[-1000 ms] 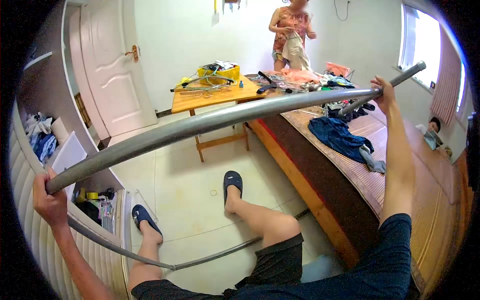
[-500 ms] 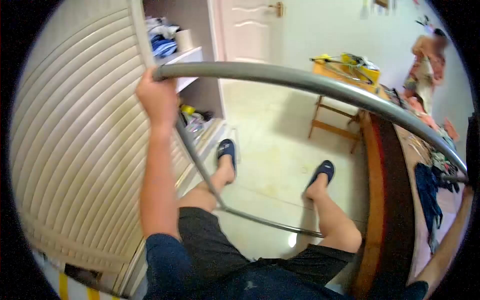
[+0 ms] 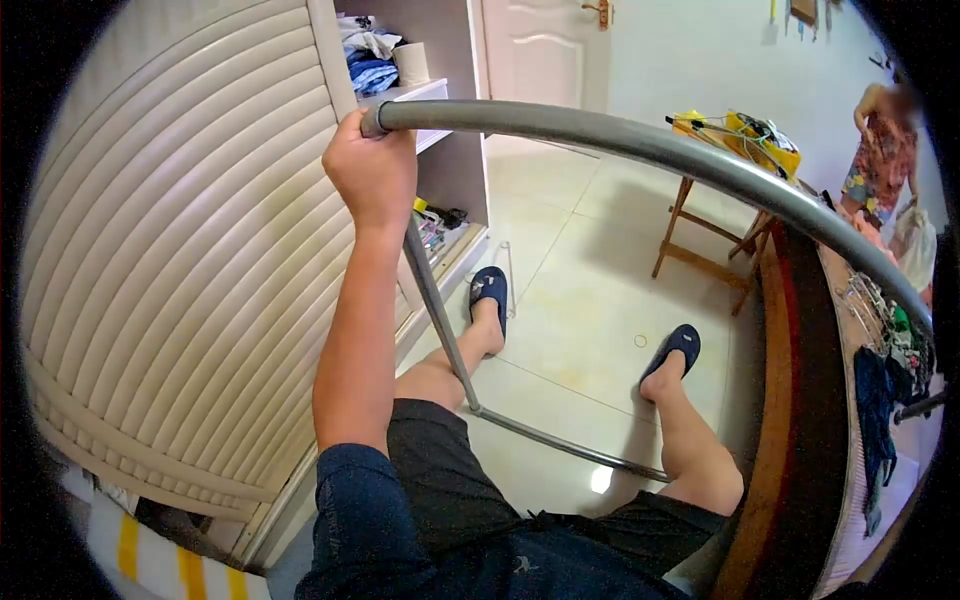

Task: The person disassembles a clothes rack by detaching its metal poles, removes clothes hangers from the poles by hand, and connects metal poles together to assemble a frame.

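Observation:
My left hand (image 3: 372, 175) is wrapped round the left corner of a grey metal tube frame (image 3: 600, 134). Its thick top bar arcs across in front of me towards the right edge of view. From that corner a thinner tube slants down to a low crossbar near my knees. My right hand lies beyond the right edge, with only a dim bit of forearm at the lower right, so what it touches is hidden.
A louvred door (image 3: 190, 260) and shelves with clothes (image 3: 372, 75) stand left. Ahead is a wooden folding stool (image 3: 700, 262) bearing a yellow container (image 3: 768, 150). A wooden bed edge (image 3: 775, 400), with dark clothing (image 3: 875, 420) beyond, runs along the right. Another person (image 3: 885, 145) stands far right.
The view has swung left, so the room appears shifted right. My left hand keeps its grip on the tube. My right hand, partly visible at the right edge before, is now out of sight.

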The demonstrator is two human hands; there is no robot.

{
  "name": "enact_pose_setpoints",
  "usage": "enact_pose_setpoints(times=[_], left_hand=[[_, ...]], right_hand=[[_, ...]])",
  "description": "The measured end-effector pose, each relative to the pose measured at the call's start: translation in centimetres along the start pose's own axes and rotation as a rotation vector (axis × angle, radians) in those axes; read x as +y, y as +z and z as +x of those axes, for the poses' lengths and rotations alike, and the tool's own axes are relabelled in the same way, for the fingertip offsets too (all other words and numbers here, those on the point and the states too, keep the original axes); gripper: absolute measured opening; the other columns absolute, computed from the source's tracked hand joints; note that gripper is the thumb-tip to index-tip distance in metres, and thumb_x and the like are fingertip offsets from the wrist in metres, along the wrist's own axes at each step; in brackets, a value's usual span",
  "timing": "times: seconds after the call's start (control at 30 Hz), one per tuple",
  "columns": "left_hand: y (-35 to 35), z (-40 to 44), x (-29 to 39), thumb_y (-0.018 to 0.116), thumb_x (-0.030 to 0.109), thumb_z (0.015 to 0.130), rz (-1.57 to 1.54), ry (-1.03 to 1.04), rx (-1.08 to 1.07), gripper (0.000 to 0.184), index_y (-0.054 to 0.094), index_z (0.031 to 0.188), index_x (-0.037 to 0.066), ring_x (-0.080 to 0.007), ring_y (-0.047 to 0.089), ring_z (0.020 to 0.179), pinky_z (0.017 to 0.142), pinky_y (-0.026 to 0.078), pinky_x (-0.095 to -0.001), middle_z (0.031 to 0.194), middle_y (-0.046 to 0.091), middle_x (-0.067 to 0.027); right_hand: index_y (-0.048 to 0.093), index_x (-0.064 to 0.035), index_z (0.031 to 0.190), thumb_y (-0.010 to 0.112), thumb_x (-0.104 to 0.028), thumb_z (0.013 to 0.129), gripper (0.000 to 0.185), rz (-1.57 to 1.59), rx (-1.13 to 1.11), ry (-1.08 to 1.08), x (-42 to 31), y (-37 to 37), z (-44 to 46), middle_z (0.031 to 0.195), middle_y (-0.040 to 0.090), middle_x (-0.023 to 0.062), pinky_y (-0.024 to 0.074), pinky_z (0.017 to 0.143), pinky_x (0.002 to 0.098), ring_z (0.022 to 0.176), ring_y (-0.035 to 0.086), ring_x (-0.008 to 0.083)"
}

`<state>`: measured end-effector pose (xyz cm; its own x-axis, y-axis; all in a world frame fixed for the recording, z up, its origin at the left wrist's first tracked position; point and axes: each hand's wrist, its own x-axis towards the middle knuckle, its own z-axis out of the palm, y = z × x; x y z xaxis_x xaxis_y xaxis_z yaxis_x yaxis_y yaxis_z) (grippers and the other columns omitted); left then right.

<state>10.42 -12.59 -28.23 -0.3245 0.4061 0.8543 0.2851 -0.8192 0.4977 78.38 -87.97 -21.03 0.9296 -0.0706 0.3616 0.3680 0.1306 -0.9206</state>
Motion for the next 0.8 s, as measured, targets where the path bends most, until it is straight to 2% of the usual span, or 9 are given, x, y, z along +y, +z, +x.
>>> enact_pose_setpoints(times=[0.27, 0.33, 0.4, 0.47, 0.5, 0.57, 0.6, 0.67, 0.8], left_hand=[[0.0, 0.0, -0.2, 0.08, 0.008, 0.078, 0.072, -0.03, -0.002, 0.016, 0.073, 0.09, -0.001, -0.0195, 0.067, 0.071, 0.07, 0.054, -0.0341, 0.079, 0.073, -0.0123], [0.1, 0.4, -2.0, 0.075, 0.003, 0.079, 0.083, 0.018, -0.026, 0.014, 0.074, 0.092, -0.001, -0.0202, 0.064, 0.072, 0.071, 0.052, -0.0359, 0.079, 0.071, -0.0109], [0.4, 0.7, -3.7, 0.07, 0.0, 0.082, 0.043, -0.015, -0.055, 0.014, 0.073, 0.096, -0.001, -0.0198, 0.064, 0.074, 0.071, 0.051, -0.0367, 0.082, 0.072, -0.0081], [0.4, 1.0, -4.4, 0.07, 0.002, 0.087, 0.115, -0.149, -0.09, 0.011, 0.074, 0.097, -0.001, -0.0186, 0.065, 0.078, 0.074, 0.052, -0.0361, 0.087, 0.074, -0.0091], [-0.1, 1.8, -6.1, 0.071, 0.007, 0.09, 0.157, -0.007, -0.083, 0.012, 0.074, 0.099, 0.0, -0.0209, 0.066, 0.079, 0.074, 0.052, -0.0382, 0.087, 0.074, -0.0097], [-0.6, 1.8, -6.5, 0.068, 0.013, 0.092, 0.33, -0.013, -0.137, 0.021, 0.072, 0.11, 0.002, -0.0237, 0.067, 0.078, 0.072, 0.053, -0.0373, 0.091, 0.074, -0.0118], [-0.1, 1.9, -7.5, 0.068, 0.017, 0.094, 0.187, -0.138, -0.151, 0.023, 0.07, 0.113, 0.004, -0.0276, 0.069, 0.083, 0.075, 0.053, -0.0429, 0.093, 0.075, -0.0139], [-0.1, 2.5, -11.1, 0.068, 0.023, 0.096, 0.296, -0.061, -0.164, 0.024, 0.07, 0.114, 0.007, -0.027, 0.067, 0.069, 0.061, 0.052, -0.0406, 0.089, 0.072, -0.0141], [-0.3, 2.3, -7.0, 0.069, 0.019, 0.095, 0.161, -0.251, -0.231, 0.024, 0.069, 0.114, 0.004, -0.0337, 0.07, 0.077, 0.068, 0.053, -0.0433, 0.096, 0.075, -0.0144]], right_hand=[[0.059, -0.0052, 0.104, 0.046, -0.033, 0.098, 0.031, -0.398, -0.27, 0.303, -2.0, 0.0, 2.3, 0.062, 0.048, 0.0049, 0.0451, 0.045, 0.0354, 0.05, 0.049, 0.019], [0.06, -0.0049, 0.097, 0.045, -0.027, 0.099, 0.027, -0.324, -0.092, 0.264, -2.0, 1.4, -0.3, 0.058, 0.045, 0.0019, 0.0417, 0.039, 0.0311, 0.043, 0.045, 0.0156], [0.062, -0.0037, 0.087, 0.058, -0.023, 0.094, 0.021, -0.465, -0.363, 0.299, -0.3, -2.1, 4.9, 0.064, 0.053, 0.0068, 0.0479, 0.048, 0.0374, 0.052, 0.052, 0.0197], [0.054, -0.006, 0.139, 0.074, -0.034, 0.09, 0.06, -0.613, -0.236, -0.571, 8.3, -4.2, 6.8, 0.106, 0.056, 0.0086, 0.0621, 0.077, 0.0367, 0.087, 0.06, 0.0217], [0.056, 0.0002, 0.13, 0.061, -0.064, 0.089, 0.077, -0.166, -0.216, 0.245, 2.6, -0.6, 1.2, 0.108, 0.064, 0.0124, 0.0546, 0.083, 0.0425, 0.096, 0.065, 0.0245], [0.057, -0.0022, 0.128, 0.064, -0.073, 0.087, 0.082, -0.117, 0.033, 0.065, -1.8, 4.9, -8.9, 0.094, 0.063, 0.0082, 0.0485, 0.067, 0.0355, 0.074, 0.059, 0.0196], [0.055, 0.0066, 0.13, 0.066, -0.074, 0.085, 0.093, -0.023, -0.04, -0.053, -2.4, 5.6, -11.3, 0.095, 0.06, 0.0129, 0.0549, 0.064, 0.0332, 0.08, 0.061, 0.021], [0.059, 0.0004, 0.122, 0.048, -0.076, 0.094, 0.082, 0.176, -0.007, -0.142, -1.6, 5.8, -12.9, 0.087, 0.066, 0.0114, 0.0534, 0.063, 0.0321, 0.079, 0.066, 0.0235], [0.06, -0.0027, 0.115, 0.038, -0.08, 0.095, 0.083, -0.06, 0.059, -0.114, -0.5, 5.3, -11.9, 0.076, 0.063, 0.0074, 0.0508, 0.055, 0.0317, 0.062, 0.062, 0.0186]])
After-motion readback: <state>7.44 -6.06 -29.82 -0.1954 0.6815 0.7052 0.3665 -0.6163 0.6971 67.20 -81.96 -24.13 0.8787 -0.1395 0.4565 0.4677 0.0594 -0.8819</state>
